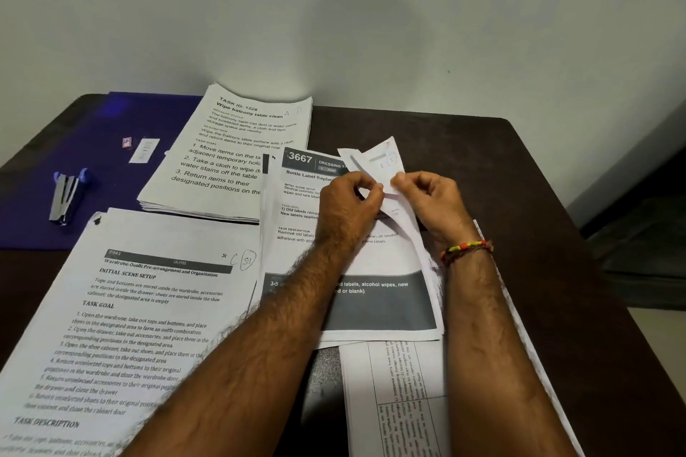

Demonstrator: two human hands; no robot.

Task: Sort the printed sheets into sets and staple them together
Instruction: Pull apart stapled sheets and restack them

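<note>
Stapler (66,197) lies on purple folder (92,145), far left of dark table (538,174). Near-left stack headed "Wardrobe Outfit" (122,326); behind it stack headed "Wipe balcony table clean" (230,156). Centre: sheet numbered 3667 (297,204) flat on table. Left hand (352,208) and right hand (430,200) close together above it, fingers curled, both pinching lifted corner of folded-up sheet (382,167). Beaded bracelet (466,250) on right wrist. Table-printed sheet (393,401) near front edge.

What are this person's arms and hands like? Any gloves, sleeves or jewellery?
Both forearms are bare and hairy, with no sleeves in view. The left hand and right hand wear no gloves. On the right wrist sits a bracelet of red, yellow and dark beads.
</note>
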